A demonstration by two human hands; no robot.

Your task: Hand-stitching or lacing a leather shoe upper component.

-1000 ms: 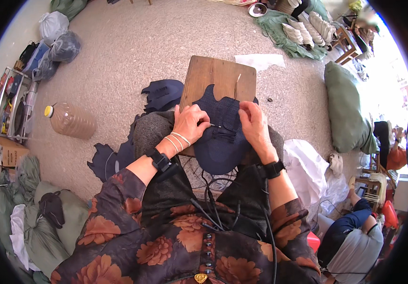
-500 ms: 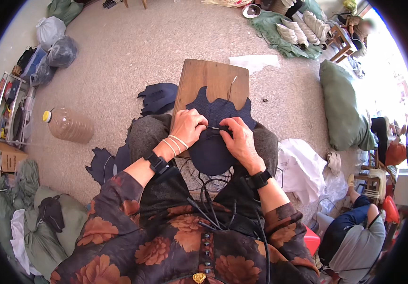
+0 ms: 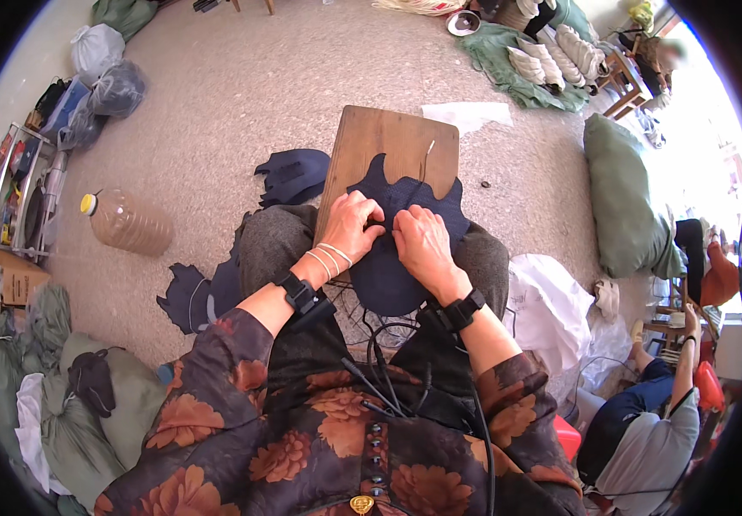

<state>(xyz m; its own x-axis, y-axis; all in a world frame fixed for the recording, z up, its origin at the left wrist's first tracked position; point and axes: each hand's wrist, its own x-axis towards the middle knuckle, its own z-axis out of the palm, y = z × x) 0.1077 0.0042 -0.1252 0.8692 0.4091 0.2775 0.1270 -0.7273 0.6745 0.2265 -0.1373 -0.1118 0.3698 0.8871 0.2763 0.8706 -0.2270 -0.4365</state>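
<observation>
The dark navy fabric piece, jagged-edged at its far end, rounded at its near one, lies spread across the wooden surface's near half.

Left hand and right hand close together, fingers bent, forearms aslant inward.

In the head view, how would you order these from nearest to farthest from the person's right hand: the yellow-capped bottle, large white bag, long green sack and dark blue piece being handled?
From the right hand:
1. Dark blue piece: right at the fingers.
2. Large white bag: right, beside the knee.
3. Long green sack: farther right.
4. Yellow-capped bottle: far left.
</observation>
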